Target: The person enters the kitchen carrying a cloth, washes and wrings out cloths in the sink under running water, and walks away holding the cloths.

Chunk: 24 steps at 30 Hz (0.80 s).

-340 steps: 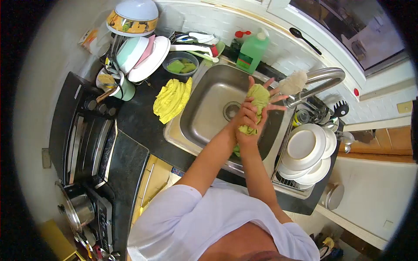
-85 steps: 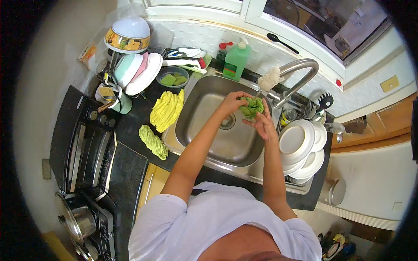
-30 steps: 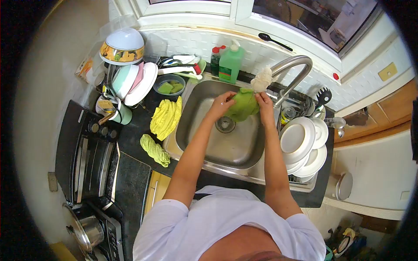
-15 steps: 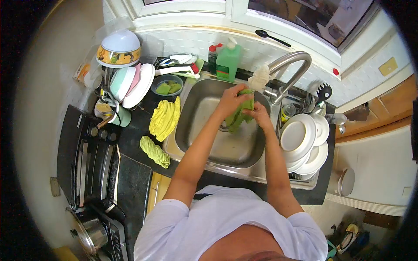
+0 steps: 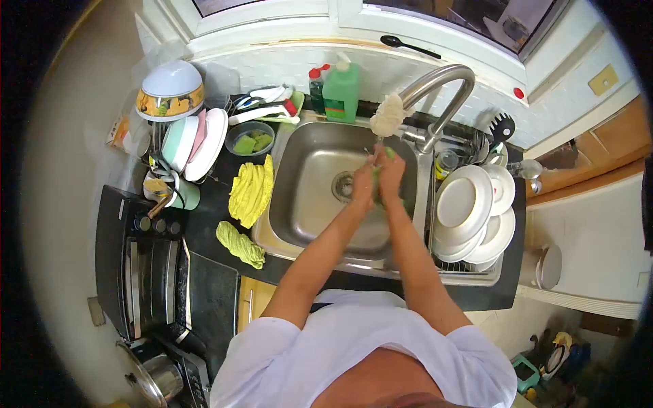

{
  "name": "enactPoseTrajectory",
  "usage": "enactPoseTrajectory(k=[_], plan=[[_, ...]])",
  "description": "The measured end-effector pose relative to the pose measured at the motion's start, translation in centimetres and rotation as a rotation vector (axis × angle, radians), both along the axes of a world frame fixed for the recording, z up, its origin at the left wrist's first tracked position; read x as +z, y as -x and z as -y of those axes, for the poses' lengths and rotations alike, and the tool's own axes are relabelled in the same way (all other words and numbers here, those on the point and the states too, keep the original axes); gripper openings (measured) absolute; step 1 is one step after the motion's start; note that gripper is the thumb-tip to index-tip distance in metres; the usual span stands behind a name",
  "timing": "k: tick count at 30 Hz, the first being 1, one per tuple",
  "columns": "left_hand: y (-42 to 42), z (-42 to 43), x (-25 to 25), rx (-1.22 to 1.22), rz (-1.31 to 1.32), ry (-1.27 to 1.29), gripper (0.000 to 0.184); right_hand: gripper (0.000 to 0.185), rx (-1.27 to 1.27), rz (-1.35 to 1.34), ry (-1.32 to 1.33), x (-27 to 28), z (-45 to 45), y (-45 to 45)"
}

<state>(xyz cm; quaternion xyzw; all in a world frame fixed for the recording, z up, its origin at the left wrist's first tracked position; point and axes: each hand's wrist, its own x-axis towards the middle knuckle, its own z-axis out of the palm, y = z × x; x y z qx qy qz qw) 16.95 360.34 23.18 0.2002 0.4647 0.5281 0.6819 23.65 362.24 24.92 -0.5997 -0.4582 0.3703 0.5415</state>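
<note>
Under the tap (image 5: pixel 445 102), my left hand (image 5: pixel 364 178) and my right hand (image 5: pixel 390 173) are pressed together over the steel sink (image 5: pixel 309 160). Both are closed around a green cloth (image 5: pixel 375 178), and only slivers of it show between and beside the fingers. A pale cloth wrap (image 5: pixel 389 115) covers the spout end, just above my fingertips. Left of the sink, a folded yellow cloth (image 5: pixel 250 192) and a twisted yellow-green cloth (image 5: pixel 241 245) lie on the dark counter.
White plates (image 5: pixel 464 197) lean in a rack right of the sink. Behind it stand a green soap bottle (image 5: pixel 341 92) and a smaller red-capped bottle (image 5: pixel 316 92). A dark bowl (image 5: pixel 249 139) holds green sponges. More dishes (image 5: pixel 207 146) and a black oven (image 5: pixel 146 272) are on the left.
My hands have come together and squeezed the green cloth, which hung spread between them before. The whole view has shifted slightly.
</note>
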Motion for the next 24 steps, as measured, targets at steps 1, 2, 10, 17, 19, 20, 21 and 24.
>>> enactPoseTrajectory(k=[1,2,10,17,19,20,21,24], plan=[[-0.2,0.1,0.1,0.014,0.014,0.009,0.043,0.041,0.022,-0.221,-0.022,-0.4,-0.5,-0.6],[-0.3,0.1,0.2,0.034,0.03,0.014,0.042,0.038,0.013,-0.166,-0.034,-0.9,-0.6,-0.4],[1.5,-0.9,-3.3,0.013,0.119,0.071,0.038,0.037,-0.031,0.227,-0.016,-4.3,0.2,1.0],[5.8,-0.3,-0.3,-0.371,-0.678,-0.283,0.027,0.031,0.527,0.076,-0.152,-4.0,0.1,-4.1],[5.8,-0.6,0.1,-0.484,-0.921,-0.397,0.031,0.034,0.523,0.086,-0.168,-3.8,0.5,-3.6],[5.6,-0.9,0.4,-0.519,-0.88,-0.386,0.035,0.035,0.517,0.091,-0.178,-3.7,0.6,-3.5],[5.3,-1.2,0.9,-0.555,-0.838,-0.375,0.038,0.037,0.471,-0.171,-0.156,-4.3,0.5,-3.6],[4.9,-2.1,1.2,-0.386,-0.705,-0.415,0.049,0.043,0.313,-0.678,0.078,-7.1,0.2,-3.3]])
